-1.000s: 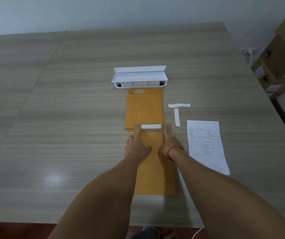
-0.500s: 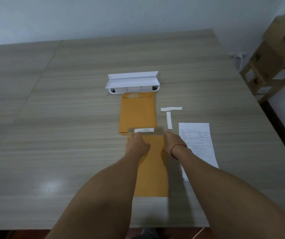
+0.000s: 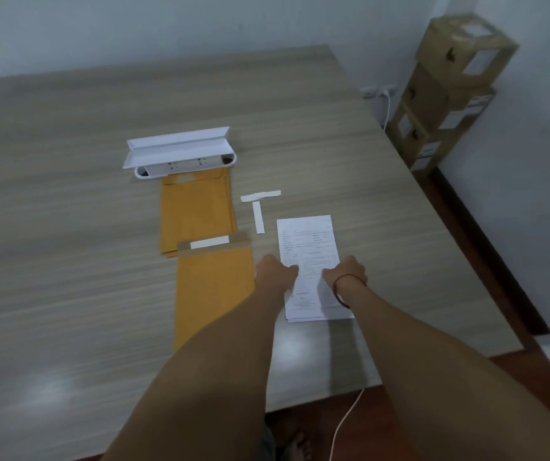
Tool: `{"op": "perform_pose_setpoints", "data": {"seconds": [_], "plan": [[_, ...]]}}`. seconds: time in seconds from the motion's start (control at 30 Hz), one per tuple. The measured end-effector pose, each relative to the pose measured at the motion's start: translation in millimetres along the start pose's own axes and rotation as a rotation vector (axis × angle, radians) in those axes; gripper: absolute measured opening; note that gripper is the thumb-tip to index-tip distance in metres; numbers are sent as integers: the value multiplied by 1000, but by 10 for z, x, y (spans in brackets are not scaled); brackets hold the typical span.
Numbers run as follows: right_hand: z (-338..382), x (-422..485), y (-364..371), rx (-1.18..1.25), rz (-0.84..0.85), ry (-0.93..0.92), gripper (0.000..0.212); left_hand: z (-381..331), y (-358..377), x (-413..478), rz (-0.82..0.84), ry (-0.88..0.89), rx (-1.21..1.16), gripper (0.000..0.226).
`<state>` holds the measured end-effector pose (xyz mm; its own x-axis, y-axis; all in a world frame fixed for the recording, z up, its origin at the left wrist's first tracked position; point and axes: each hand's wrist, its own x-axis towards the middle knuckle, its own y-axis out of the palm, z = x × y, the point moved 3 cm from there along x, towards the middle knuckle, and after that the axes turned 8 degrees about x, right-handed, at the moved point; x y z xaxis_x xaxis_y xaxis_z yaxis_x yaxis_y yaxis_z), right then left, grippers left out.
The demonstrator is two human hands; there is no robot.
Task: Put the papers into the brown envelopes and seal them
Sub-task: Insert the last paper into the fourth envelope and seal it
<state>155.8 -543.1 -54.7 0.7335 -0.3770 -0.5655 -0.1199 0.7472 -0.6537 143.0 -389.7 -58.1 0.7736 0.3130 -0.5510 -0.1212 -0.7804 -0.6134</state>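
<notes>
Both curled hands, left hand (image 3: 275,272) and right hand (image 3: 346,271), rest on the papers (image 3: 310,247), grip unclear.

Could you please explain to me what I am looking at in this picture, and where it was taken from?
There is no machine here: a person wears a camera on the head, looking down at their own arms over a wooden table. The left hand and right hand both rest on a stack of printed papers; whether they grip it is unclear. Beside it lies a brown envelope with its flap open and the white seal strip still on. Farther back sit a pile of envelopes, two peeled white strips and a white socket box with its lid up.
</notes>
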Motion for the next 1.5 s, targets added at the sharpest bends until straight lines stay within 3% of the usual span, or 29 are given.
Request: {"op": "perform_pose_setpoints", "data": {"seconds": [0.13, 0.27, 0.37, 0.47, 0.63, 0.9, 1.17, 1.33, 1.5], "plan": [[-79, 38, 67, 113, 36, 105, 66, 32, 37, 28, 50, -35, -27, 24], [-126, 11, 184, 23, 81, 90, 42, 95, 100, 16, 111, -28, 47, 45], [-101, -22, 205, 20, 77, 83, 39, 154, 135, 16, 120, -21, 55, 42], [-73, 12, 218, 171, 153, 70, 42, 155, 159, 13, 111, 1, 52, 40], [-7, -103, 241, 261, 229, -6, 35, 103, 66, -16, 115, 32, -88, 36], [447, -467, 391, 336, 337, -110, 23, 250, -552, -135, -45, 71, -260, 40], [910, -639, 711, 44, 511, -154, 25, 585, -1162, -2, -145, 50, -238, 36], [1262, -472, 866, 230, 340, -236, 29, 759, -1446, 203, -207, -1, -145, 35], [1508, -274, 910, 331, 137, -222, 27, 978, -1529, 441, -162, 86, 337, 29]]}}
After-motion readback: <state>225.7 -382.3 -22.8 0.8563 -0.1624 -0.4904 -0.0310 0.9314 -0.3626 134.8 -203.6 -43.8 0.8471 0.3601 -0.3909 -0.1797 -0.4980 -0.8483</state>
